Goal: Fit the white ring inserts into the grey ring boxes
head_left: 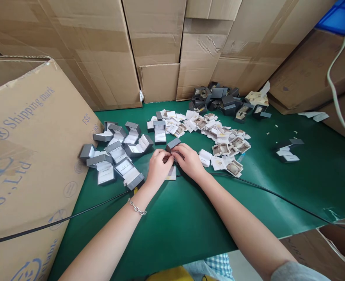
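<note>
Between my two hands is a small dark grey jewelry box, its lid raised and its lower part mostly hidden by my fingers. My left hand is closed, fingertips pinched at the box's front. My right hand is curled against the box's right side, its fingers closed on it. A small whitish paper piece lies just under my hands. To the left sit several open grey boxes with white linings, such as an open box. Beyond my hands one more open box stands apart.
White folded inserts are heaped in an arc behind and right. Dark boxes pile up at the back. Another open box lies far right. A large carton stands at left; a black cable crosses the green table.
</note>
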Demonstrator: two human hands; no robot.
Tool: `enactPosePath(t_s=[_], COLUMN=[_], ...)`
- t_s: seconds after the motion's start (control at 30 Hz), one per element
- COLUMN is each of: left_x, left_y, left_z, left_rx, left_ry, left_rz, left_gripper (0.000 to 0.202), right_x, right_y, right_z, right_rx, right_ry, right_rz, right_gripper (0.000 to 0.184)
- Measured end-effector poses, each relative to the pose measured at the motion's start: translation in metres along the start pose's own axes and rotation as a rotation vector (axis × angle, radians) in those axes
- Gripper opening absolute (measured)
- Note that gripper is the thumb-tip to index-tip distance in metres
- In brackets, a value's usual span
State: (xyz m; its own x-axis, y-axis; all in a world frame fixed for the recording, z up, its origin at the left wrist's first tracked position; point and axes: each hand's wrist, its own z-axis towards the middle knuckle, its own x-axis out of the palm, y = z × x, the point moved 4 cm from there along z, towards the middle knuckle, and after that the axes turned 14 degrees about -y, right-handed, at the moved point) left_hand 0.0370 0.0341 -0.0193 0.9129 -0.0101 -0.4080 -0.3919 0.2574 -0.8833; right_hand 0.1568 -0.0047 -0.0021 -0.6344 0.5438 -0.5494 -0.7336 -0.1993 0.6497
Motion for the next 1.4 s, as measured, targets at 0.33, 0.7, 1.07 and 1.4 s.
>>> enactPosePath(t_s=[0.33, 0.7, 1.07, 1.4], left_x=[0.002, 0.002, 0.002, 0.001], left_y=[0.002, 0.002, 0.001, 0.005], left_z=[-0.001, -0.001, 0.0, 0.0], left_rx=[0.003, 0.022, -0.013, -0.051], left_ry=[0.014, 0.016, 0.012, 0.003], left_rz=[-0.008, -0.033, -0.033, -0.003], left_gripper=[0.01, 0.011, 0.007, 0.009], right_x=[-0.004, -0.001, -0.005, -0.01], right_y=[-0.009, -0.023, -0.021, -0.023], right_z=[-0.002, -0.001, 0.001, 0.003], right_rx=[0.118, 0.229, 0.246, 0.46], right_ry=[-0.191, -0.197, -0.164, -0.167], right_rz=[-0.009, 0.051, 0.053, 0.191], right_gripper=[0.011, 0.019, 0.01, 0.009])
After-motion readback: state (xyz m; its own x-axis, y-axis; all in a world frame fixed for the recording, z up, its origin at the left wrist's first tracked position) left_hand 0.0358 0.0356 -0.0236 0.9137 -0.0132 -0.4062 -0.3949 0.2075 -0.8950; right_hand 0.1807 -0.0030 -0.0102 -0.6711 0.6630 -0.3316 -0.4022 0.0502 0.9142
